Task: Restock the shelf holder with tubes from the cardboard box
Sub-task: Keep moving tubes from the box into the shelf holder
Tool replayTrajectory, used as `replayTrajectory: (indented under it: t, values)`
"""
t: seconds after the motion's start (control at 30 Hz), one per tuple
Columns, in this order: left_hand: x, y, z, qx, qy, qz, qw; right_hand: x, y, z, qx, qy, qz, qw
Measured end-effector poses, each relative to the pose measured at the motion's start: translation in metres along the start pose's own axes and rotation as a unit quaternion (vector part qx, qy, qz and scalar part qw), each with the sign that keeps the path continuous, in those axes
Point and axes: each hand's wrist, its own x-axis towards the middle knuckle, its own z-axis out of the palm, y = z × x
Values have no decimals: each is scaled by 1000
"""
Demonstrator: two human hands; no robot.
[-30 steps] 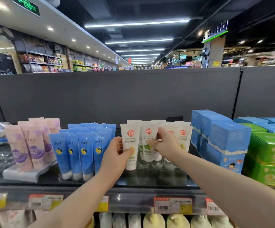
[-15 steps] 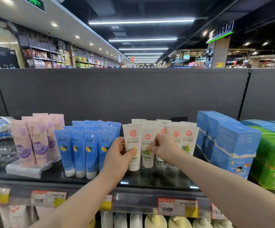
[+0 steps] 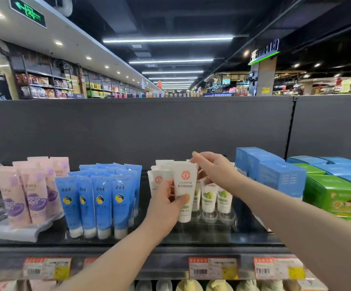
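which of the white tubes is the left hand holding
The front white tube with the yellow fruit print, gripped by the left hand; the other white tubes stand further back, those on its right with green prints.

The left forearm and right forearm are bare to the view's edge. One fingernail on the right hand looks painted pale green, perhaps.

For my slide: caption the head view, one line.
Left hand grips a white red-logo tube at the clear holder; right hand hovers over others.
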Motion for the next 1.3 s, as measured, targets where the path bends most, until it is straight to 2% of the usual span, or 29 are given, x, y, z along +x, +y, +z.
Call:
replayTrajectory:
  t: [0.07,0.17,0.23,0.3,0.37,0.43,0.5,0.57,0.67,0.97,1.13,1.3]
  values:
    - [2,7,11,0,-11,5,1000,-5,-7,-15,39,-58,-23,997]
    - [7,14,19,4,-20,14,1000,-5,-6,-29,11,-105,-59,993]
    - [12,18,20,51,-23,32,998,-2,-5,-35,-41,-108,-65,991]
    - [16,22,16,145,-4,82,986,1,-6,-39,-97,-97,-70,988]
    - [22,25,8,297,49,160,940,3,-5,-41,-138,-82,-68,985]
    - [29,24,-4,456,65,199,865,5,-1,-39,-150,-71,-53,985]
    - [37,20,-13,573,18,166,803,7,4,-34,-146,-66,-36,986]
    - [41,15,-18,626,-36,124,769,8,9,-27,-141,-59,-23,988]
    - [44,10,-23,629,-61,109,768,8,14,-17,-140,-58,-14,988]
    - [44,2,-29,609,-59,142,778,16,14,-4,-181,-92,1,979]
    - [45,-2,-29,605,-54,154,779,24,2,-3,-226,-148,11,963]
    - [46,-4,-30,603,-51,165,779,26,2,-1,-224,-154,20,962]
